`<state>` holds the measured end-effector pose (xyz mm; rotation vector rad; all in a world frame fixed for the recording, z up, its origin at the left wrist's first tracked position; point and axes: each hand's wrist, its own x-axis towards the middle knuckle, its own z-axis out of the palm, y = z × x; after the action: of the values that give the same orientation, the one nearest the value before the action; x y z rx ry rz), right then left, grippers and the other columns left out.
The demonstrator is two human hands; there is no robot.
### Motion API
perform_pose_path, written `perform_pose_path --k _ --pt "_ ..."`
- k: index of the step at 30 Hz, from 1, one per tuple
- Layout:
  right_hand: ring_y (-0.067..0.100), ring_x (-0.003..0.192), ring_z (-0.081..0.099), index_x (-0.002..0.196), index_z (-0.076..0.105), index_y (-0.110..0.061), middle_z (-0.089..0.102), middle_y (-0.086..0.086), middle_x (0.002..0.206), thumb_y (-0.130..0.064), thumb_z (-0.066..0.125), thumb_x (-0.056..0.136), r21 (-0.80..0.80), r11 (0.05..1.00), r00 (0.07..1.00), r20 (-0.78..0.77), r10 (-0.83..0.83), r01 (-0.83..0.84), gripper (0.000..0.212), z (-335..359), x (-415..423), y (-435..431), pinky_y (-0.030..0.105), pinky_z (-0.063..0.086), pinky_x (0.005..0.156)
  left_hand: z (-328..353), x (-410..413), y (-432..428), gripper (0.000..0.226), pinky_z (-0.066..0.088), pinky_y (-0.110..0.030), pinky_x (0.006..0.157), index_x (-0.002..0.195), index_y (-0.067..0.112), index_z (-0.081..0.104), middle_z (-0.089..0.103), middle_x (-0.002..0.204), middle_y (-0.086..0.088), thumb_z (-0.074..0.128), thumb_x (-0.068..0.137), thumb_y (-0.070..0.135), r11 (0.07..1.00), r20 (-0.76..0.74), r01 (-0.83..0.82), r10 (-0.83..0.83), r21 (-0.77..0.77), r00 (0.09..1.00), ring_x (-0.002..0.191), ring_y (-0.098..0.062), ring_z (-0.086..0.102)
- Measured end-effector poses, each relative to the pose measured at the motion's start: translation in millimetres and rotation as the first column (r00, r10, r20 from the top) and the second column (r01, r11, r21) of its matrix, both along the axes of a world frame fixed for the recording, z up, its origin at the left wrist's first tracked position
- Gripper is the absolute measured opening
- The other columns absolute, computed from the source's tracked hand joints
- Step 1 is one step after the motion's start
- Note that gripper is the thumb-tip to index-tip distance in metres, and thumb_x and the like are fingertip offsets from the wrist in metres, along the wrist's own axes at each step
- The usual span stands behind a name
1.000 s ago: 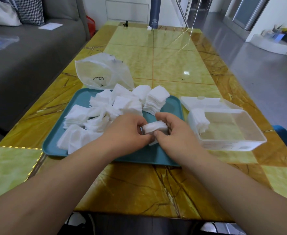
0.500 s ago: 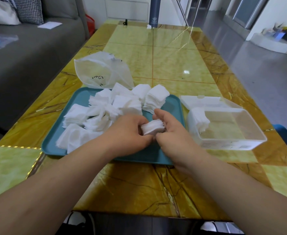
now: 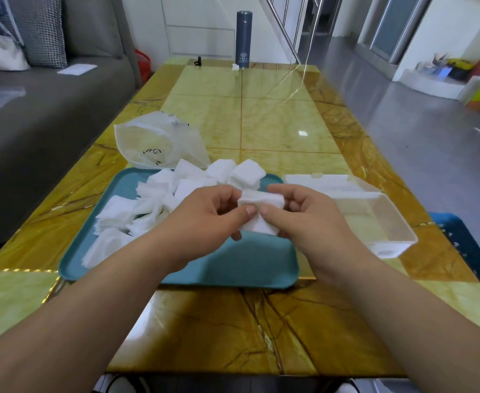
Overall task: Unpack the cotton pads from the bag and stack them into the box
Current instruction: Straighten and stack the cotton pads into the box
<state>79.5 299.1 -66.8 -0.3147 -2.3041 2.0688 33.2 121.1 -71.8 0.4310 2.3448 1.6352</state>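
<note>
Two hands, the left hand (image 3: pixel 204 219) and the right hand (image 3: pixel 306 219), are closed together on a small stack of cotton pads (image 3: pixel 261 212), thumbs pressing its near face and fingers wrapped behind. Half a second ago the stack sat low, close to the teal tray (image 3: pixel 247 268); it has now been lifted clear of the tray and the pads squared between the palms, which suggests a bundle is ready to go rightward into the clear plastic box (image 3: pixel 386 231).

That box stands just beside the tray's right edge on the marbled yellow bench (image 3: pixel 275 129), its lid (image 3: pixel 318 181) lying behind it. How many pads it already holds cannot be told here, as the right hand covers its near-left corner. Loose pads (image 3: pixel 159 199) remain heaped on the tray's left half, so most of the stacking appears undone.

The emptied plastic bag (image 3: pixel 159 146) lies behind the tray; it bears black handwritten marks, too scrawled to read. A dark flask (image 3: pixel 243 38) at the far end carries a small pale emblem, also illegible.
</note>
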Motion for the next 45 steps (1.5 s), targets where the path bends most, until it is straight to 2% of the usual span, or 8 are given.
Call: perform_pose_path --k 7,10,12,15,21,30,37,45 --pt "0.019 0.077 0.070 0.104 0.076 -0.004 0.079 0.010 0.096 -0.017 0.072 0.095 -0.157 0.984 0.997 0.019 -0.079 0.081 0.016 16 7 44 0.042 0.063 0.083 11 10 56 0.018 0.049 -0.031 0.058 0.095 0.020 0.073 0.076 0.084 -0.002 0.059 0.103 0.028 0.986 -0.018 -0.122 0.125 0.115 0.992 0.069 -0.013 0.068" --pt "0.021 0.069 0.066 0.096 0.070 0.003 0.070 0.013 0.082 -0.019 0.071 0.090 0.072 0.966 0.968 -0.057 -0.246 0.250 0.023 17 7 79 0.052 0.062 0.077 5 13 83 0.013 0.053 -0.022 0.065 0.109 0.028 0.067 0.070 0.102 0.009 0.065 0.098 0.036 0.983 -0.122 -0.160 0.148 -0.090 0.981 0.082 -0.010 0.067" --pt "0.019 0.061 0.055 0.086 0.062 0.006 0.058 0.013 0.069 -0.022 0.070 0.085 0.305 0.905 0.955 -0.112 -0.276 0.297 0.029 14 10 98 0.049 0.054 0.058 -2 12 97 0.041 0.053 -0.023 0.075 0.129 0.029 0.058 0.060 0.113 0.011 0.071 0.093 0.041 0.968 -0.100 -0.139 0.120 -0.210 0.988 0.095 -0.010 0.062" --pt "0.014 0.052 0.026 0.064 0.037 -0.004 0.028 0.001 0.058 -0.022 0.068 0.087 0.539 0.797 0.961 -0.115 -0.250 0.272 0.043 11 14 115 0.031 0.025 0.052 -9 10 110 0.061 0.048 -0.021 0.068 0.143 0.030 0.049 0.056 0.113 0.011 0.075 0.089 0.041 0.965 -0.017 -0.094 0.093 -0.243 0.996 0.096 -0.006 0.059" --pt "0.018 0.045 0.025 0.053 0.028 -0.016 0.023 -0.004 0.047 -0.026 0.067 0.088 0.743 0.657 0.974 0.033 -0.226 0.127 0.053 -1 8 127 0.026 0.020 0.047 -13 22 120 0.072 0.049 -0.018 0.064 0.152 0.031 0.037 0.063 0.099 0.004 0.072 0.089 0.027 0.964 0.020 -0.039 0.046 -0.262 0.999 0.084 -0.010 0.065" --pt "0.012 0.060 0.045 0.072 0.053 -0.013 0.050 0.001 0.066 -0.034 0.058 0.097 0.821 0.556 0.960 0.244 -0.138 -0.129 0.034 10 4 99 0.028 0.028 0.048 -19 34 116 0.085 0.062 -0.036 0.081 0.153 0.035 0.035 0.063 0.099 0.007 0.081 0.082 0.042 0.960 0.034 0.013 -0.004 -0.280 0.999 0.082 -0.014 0.073" --pt "0.016 0.058 0.043 0.063 0.044 -0.014 0.048 0.003 0.064 -0.015 0.046 0.099 0.685 0.710 0.953 0.296 -0.067 -0.163 0.035 20 15 96 0.024 0.028 0.046 -19 33 116 0.087 0.062 -0.039 0.082 0.152 0.035 0.035 0.063 0.101 0.005 0.083 0.080 0.044 0.963 0.064 0.030 -0.013 -0.268 0.998 0.083 -0.016 0.074" --pt "0.014 0.055 0.036 0.063 0.040 -0.014 0.039 0.000 0.061 -0.013 0.045 0.098 0.751 0.631 0.954 0.295 -0.058 -0.194 0.035 20 15 94 0.020 0.027 0.042 -21 33 113 0.083 0.062 -0.040 0.082 0.153 0.033 0.037 0.065 0.099 0.007 0.081 0.083 0.044 0.972 0.055 0.041 -0.029 -0.233 0.998 0.082 -0.016 0.074"
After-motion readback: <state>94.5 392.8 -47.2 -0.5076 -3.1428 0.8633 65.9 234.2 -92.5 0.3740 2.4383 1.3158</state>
